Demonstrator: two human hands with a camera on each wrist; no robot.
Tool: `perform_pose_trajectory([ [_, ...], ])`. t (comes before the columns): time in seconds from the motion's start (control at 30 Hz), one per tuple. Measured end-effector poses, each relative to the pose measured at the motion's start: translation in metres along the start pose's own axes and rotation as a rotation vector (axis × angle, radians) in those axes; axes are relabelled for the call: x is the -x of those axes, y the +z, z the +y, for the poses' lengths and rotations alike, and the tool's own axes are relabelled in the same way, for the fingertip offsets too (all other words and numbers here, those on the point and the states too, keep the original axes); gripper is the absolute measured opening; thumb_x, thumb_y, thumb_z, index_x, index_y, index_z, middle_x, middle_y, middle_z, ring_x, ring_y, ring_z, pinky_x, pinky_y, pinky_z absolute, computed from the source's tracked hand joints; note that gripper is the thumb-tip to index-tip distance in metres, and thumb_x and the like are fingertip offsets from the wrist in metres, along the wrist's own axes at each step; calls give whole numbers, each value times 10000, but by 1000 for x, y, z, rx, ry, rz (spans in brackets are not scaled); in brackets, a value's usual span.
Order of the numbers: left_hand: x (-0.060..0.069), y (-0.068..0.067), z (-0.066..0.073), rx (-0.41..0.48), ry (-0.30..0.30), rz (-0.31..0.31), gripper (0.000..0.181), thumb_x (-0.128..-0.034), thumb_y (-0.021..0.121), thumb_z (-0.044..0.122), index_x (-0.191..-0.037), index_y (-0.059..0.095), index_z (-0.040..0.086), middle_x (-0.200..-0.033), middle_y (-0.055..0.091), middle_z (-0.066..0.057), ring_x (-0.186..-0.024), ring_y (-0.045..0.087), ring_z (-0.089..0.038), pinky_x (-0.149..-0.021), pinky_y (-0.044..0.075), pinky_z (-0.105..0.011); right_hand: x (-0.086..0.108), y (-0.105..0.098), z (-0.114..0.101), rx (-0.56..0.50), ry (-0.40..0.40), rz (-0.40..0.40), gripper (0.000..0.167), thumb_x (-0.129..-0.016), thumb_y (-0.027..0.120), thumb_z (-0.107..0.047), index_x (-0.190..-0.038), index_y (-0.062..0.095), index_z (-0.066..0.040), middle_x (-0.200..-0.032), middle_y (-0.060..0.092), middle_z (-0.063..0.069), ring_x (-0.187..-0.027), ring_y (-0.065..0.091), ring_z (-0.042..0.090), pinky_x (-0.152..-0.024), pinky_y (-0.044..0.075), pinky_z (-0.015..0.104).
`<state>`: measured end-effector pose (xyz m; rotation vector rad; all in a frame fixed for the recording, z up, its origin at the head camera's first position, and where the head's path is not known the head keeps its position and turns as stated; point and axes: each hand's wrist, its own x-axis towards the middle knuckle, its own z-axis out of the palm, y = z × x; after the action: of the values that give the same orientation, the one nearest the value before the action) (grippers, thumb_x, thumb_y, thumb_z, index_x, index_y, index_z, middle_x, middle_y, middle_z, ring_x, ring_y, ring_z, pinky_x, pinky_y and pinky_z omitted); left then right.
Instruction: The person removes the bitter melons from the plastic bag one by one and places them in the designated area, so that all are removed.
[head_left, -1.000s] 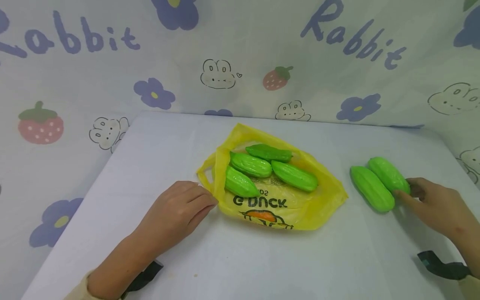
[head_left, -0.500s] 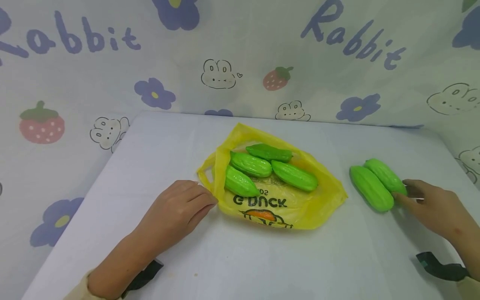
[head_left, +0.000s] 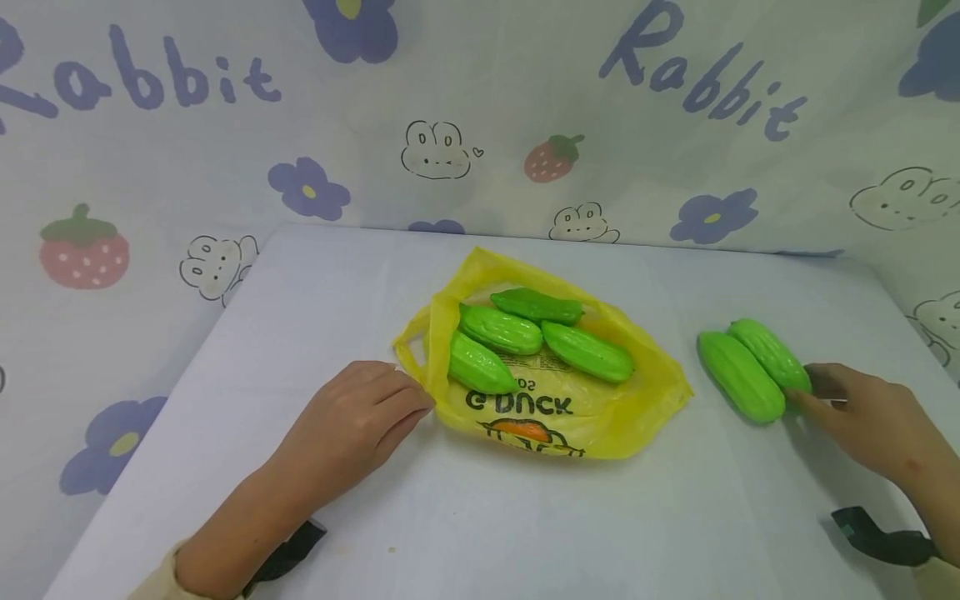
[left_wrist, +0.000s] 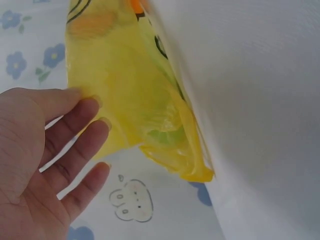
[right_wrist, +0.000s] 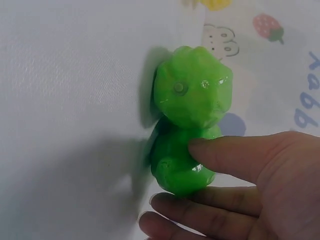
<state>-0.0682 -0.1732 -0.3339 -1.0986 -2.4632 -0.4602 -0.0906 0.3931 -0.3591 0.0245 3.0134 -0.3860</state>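
A yellow plastic bag [head_left: 637, 417] lies with its mouth spread in the middle of the table. Inside it are several green toy cucumbers [head_left: 501, 330], one partly covered by the bag's left side. My left hand [head_left: 360, 417] pinches the bag's near left edge between thumb and forefinger; the other fingers stand apart in the left wrist view. To the right, two more toy cucumbers lie side by side, touching. My right hand [head_left: 870, 417] holds the near end of the right-hand cucumber [head_left: 771, 354], thumb on one side and fingers on the other. The left-hand cucumber [head_left: 741, 379] is untouched.
The white table [head_left: 525, 525] runs back to a cloth backdrop [head_left: 480, 83] printed with rabbits, flowers and strawberries. Dark straps [head_left: 885, 537] are at both wrists. White tabletop separates the bag from the two cucumbers.
The right hand has shifted slightly left, with the cucumber it holds sliding and turning a little against its neighbour. The left hand and the bag have hardly moved.
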Motion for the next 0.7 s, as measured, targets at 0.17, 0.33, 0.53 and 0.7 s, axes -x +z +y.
perform_pose_trajectory([
  [0.17,0,0,0,3,3,2,264,-789,890,39,-1018,780,108,-986,736,26,-952,686,-192,-891,581,-412,1,-4,-3,38,16,-4,656,-1013,688,-313,-1353,457,198,-1270,539,462,-1042,572,656,-737,564,663],
  [0.33,1,0,0,3,-1,-3,263,-791,892,44,-1020,780,108,-987,736,28,-954,686,-189,-897,581,-410,5,-9,-16,48,30,64,649,-1026,661,-330,-1401,453,157,-1349,497,443,-1071,536,640,-819,505,733],
  [0.53,1,1,0,3,5,2,259,-795,886,41,-1021,778,107,-988,734,30,-958,685,-188,-897,579,-407,13,-19,-46,34,35,121,649,-1028,661,-369,-1439,476,98,-1389,499,408,-999,573,582,-855,476,753],
  [0.7,1,1,0,6,11,7,259,-795,884,36,-1017,774,109,-991,728,30,-961,683,-192,-899,577,-409,21,-22,-74,-16,-37,169,590,-1028,671,-382,-1431,546,29,-1382,552,365,-1109,563,576,-865,466,763],
])
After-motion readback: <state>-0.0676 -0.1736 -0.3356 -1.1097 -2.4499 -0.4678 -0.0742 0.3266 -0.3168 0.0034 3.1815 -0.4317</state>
